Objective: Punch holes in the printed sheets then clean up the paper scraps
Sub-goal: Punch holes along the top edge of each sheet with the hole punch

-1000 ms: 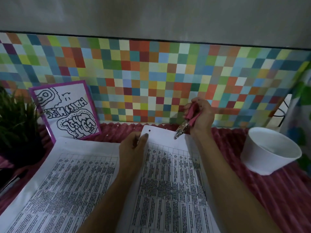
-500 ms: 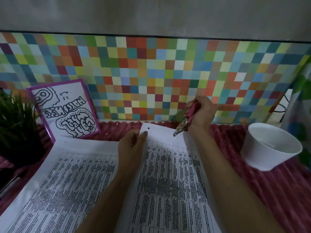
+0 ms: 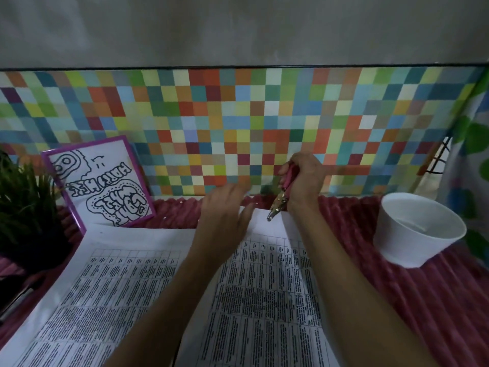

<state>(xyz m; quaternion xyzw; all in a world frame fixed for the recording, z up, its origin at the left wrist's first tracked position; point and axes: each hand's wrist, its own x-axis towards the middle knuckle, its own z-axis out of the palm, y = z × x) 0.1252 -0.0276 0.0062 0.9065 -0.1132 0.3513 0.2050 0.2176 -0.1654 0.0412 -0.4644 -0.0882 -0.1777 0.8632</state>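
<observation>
Multicoloured square tiles (image 3: 238, 123) covered the wall behind a counter spread with a ribbed pink cloth (image 3: 436, 300). On the cloth lay two white paper sheets printed with dense tables of small black text: one sheet (image 3: 264, 300) in the middle under the person's forearms, another (image 3: 100, 292) just to its left, the two apparently overlapping. The right hand (image 3: 304, 181), at the far edge of the middle sheet, had its grip clenched around the pink handles of a small metal hole punch (image 3: 281, 197), whose silver nose pointed down at the paper's top margin; whether it bit the paper could not be told. The left hand (image 3: 227, 210), blurred, hovered with fingers spread and grasping nothing, over the sheet's top edge, just beside the punch. A white round paper bowl (image 3: 415, 231) stood to the right, apart from the sheets. A purple-framed black-and-white drawing (image 3: 100, 181) leaned against the tiles at left, near a dark green plant (image 3: 23, 207).

The sheet was likely light, thin and floppy, apt to slide on the ribbed cloth, so a flat palm near the margin would probably steady it best. Punched scraps would be tiny and easily scattered.
</observation>
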